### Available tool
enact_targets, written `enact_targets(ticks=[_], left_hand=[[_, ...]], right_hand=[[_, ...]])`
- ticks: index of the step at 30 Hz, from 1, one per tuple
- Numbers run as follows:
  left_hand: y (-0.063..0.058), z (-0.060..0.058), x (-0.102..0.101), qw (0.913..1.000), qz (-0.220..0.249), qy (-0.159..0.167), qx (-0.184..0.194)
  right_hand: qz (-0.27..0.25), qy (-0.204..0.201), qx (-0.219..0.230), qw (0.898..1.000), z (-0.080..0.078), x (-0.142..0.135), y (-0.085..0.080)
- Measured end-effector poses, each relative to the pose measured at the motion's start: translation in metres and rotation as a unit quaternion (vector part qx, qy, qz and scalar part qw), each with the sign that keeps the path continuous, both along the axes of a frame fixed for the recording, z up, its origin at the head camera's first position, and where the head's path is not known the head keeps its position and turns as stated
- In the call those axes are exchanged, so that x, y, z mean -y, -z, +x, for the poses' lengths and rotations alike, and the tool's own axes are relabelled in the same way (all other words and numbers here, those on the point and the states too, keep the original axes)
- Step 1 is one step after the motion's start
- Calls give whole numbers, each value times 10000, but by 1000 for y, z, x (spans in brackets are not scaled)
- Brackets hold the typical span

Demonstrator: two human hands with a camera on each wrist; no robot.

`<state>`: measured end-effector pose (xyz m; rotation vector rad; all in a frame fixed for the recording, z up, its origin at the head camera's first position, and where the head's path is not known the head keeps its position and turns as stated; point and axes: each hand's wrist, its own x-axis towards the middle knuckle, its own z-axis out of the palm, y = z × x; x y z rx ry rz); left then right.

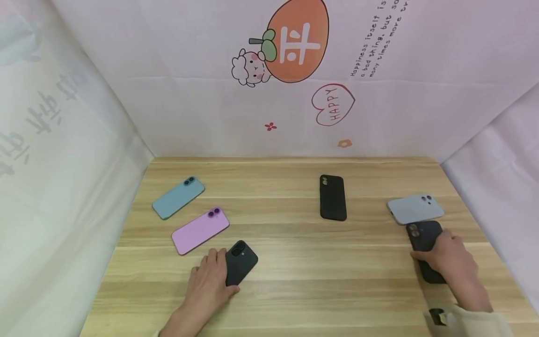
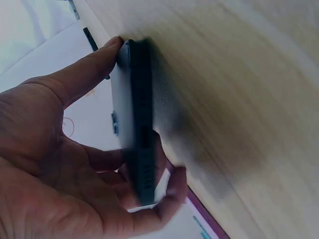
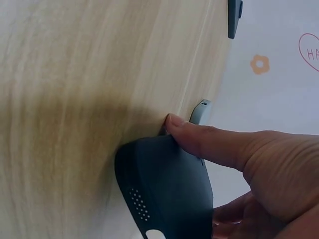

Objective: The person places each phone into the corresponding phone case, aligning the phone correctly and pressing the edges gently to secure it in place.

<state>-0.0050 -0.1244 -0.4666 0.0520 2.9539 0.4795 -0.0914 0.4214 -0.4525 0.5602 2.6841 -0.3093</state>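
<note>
My left hand (image 1: 207,280) grips a dark phone (image 1: 242,262) by its two long edges, thumb on one side and fingers on the other. In the left wrist view the phone (image 2: 141,124) shows its bottom edge with the port, tilted off the wood. On the right, my right hand (image 1: 452,257) holds a dark navy phone case (image 1: 424,236) across its sides. In the right wrist view, the thumb presses the edge of the case (image 3: 174,184), which has speaker holes and a pale port cutout. A pale blue phone (image 1: 414,209) lies just beyond it.
A pink phone (image 1: 200,230) lies beyond my left hand, with a blue phone (image 1: 178,197) farther back. Towards the back of the wooden table (image 1: 294,290) rests a black phone case (image 1: 333,199). White printed cloth (image 1: 202,117) hangs behind the table and along both sides.
</note>
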Motion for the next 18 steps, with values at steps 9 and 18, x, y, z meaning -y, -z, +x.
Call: enact_targets(ticks=[9, 18], left_hand=[[-1, -2, 3, 9995, 274, 35, -152], [-6, -2, 7, 9983, 495, 218, -217]], right_hand=[[14, 76, -81, 9999, 0, 1, -4], [-40, -279, -182, 9994, 1, 0, -10]])
